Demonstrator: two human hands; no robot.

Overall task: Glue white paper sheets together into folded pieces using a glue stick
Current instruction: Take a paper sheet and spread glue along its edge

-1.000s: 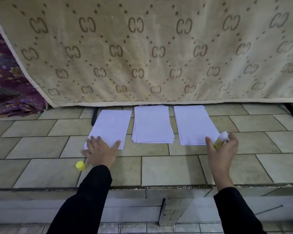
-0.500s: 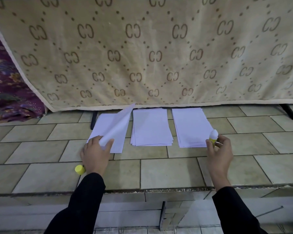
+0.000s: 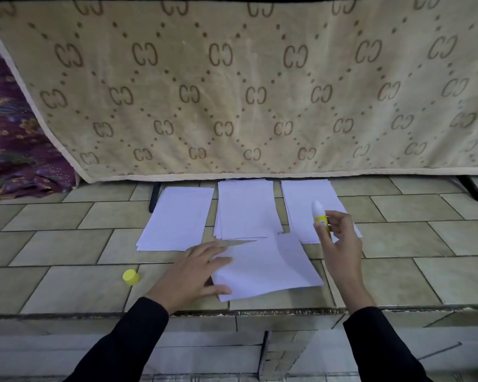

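my left hand (image 3: 193, 274) lies flat, pinning the loose sheet (image 3: 268, 268) at its left edge; my right hand (image 3: 340, 241) grips the glue stick (image 3: 319, 217), tip up, just past the sheet's far right corner.

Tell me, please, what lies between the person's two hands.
In the head view, a loose white sheet lies there, its left edge touching the left hand.

Light: dim and even — white paper (image 3: 249, 210) reads bluish.
Shadows: soft, faint under the left hand (image 3: 189, 274).
Edges: wide-angle bowing curves the tiled ledge (image 3: 66, 244).
Focus: mildly soft throughout — bottom murky.
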